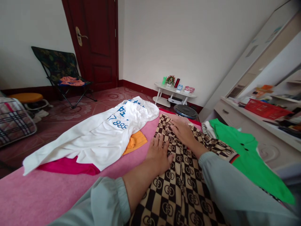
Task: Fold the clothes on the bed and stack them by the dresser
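A brown-and-black checked shirt (pixel 168 191) with a ring-like print lies spread on the pink bed cover (pixel 25 201). Its sleeve (pixel 216 145), ending in a striped cuff, reaches out to the right. My left hand (pixel 160 155) rests flat on the shirt's left side, fingers stretched forward. Farther up, my right hand (pixel 184 131) lies on the cloth near its far end, fingers extended, palm down. Neither hand grips anything. Left of the shirt is a white garment (pixel 91 135) with blue lettering, over an orange cloth (pixel 136 141) and a magenta one (pixel 70 166).
To the right lies a green top (pixel 249 153), beside a white cabinet (pixel 256 141) bearing a red basket (pixel 268 109). Beyond the bed stand a small white table (pixel 160 85) and a round dark object (pixel 185 111). A folding chair (pixel 56 62) stands near the door (pixel 98 40).
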`<move>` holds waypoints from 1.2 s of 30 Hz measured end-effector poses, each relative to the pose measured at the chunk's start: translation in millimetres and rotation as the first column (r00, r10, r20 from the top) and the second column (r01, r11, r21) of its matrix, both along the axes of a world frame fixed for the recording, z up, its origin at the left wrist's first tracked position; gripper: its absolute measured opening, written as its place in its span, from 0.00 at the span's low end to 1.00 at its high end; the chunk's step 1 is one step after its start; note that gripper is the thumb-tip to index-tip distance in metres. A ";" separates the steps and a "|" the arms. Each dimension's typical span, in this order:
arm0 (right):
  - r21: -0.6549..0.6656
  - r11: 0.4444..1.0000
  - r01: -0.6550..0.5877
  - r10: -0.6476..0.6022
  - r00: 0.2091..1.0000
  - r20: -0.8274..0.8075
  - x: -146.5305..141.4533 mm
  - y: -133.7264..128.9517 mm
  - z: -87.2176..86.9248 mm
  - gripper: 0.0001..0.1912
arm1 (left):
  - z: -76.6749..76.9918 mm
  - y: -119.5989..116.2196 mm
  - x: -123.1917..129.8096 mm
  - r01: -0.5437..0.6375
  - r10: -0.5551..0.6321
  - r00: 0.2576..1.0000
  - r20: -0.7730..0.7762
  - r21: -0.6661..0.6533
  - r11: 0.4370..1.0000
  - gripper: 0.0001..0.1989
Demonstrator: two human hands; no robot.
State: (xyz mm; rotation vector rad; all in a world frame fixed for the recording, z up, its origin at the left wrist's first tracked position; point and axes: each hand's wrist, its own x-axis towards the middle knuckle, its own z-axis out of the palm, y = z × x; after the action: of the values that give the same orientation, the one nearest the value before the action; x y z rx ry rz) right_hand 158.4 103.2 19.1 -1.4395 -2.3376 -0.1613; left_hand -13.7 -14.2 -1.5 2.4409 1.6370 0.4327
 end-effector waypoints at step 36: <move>0.071 0.908 -0.412 0.413 0.856 -0.312 -88.6 -283.2 -24.7 0.11 | 16.9 84.0 -27.9 -0.048 0.062 0.958 0.281 -0.057 0.997 0.15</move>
State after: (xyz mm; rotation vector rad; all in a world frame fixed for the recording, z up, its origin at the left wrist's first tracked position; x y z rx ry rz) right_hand 69.8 -180.0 -5.6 -0.8481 -2.2998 0.1794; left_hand -41.6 69.8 15.4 2.1815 1.5758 0.7040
